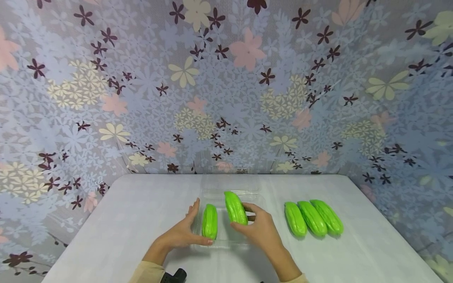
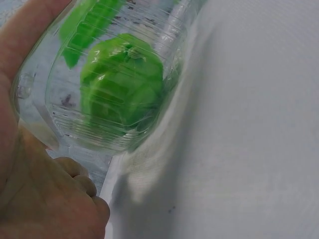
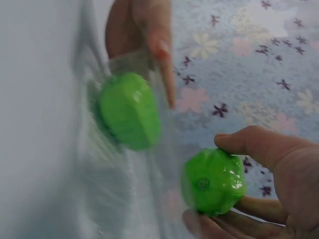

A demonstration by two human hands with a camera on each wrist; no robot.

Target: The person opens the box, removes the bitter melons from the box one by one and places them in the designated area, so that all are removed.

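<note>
A clear plastic container (image 1: 226,238) with its lid raised at the back stands in front of me on the table. One shiny green ridged gourd (image 1: 210,222) lies lengthwise along its left side. My left hand (image 1: 182,232) holds the container by its front left corner, thumb over the front rim and fingers along the side. Pinched between thumb and fingers of my right hand (image 1: 260,226), a second green ridged gourd (image 1: 235,208) is tilted above the right half of the container. In the right wrist view, the blunt end of this held gourd (image 3: 214,182) faces the camera.
Three more green gourds (image 1: 313,218) lie side by side on the white tabletop (image 1: 141,212), right of the container. A floral-patterned backdrop (image 1: 226,98) rises behind the table and along both sides.
</note>
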